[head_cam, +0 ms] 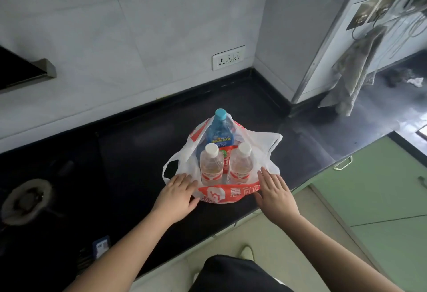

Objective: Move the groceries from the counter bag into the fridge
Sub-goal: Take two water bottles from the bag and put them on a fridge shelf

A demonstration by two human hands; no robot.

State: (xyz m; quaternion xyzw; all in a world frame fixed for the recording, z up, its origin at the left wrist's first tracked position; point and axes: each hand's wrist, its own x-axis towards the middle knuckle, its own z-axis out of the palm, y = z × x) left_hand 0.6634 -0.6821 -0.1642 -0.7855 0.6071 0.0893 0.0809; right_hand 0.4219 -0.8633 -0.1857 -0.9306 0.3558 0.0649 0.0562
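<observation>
Bottles stand upright in the plastic bag [258, 143] on the black counter [129, 153], just beyond both sets of fingertips. The left hand [178, 195] lies nearest the left small bottle [210, 164], the right hand [276, 193] nearest the right small bottle [240, 164]; the tall blue-capped bottle [219, 127] stands farther off. Both hands rest flat on the bag's sides, fingers straight and close together, gripping nothing.
</observation>
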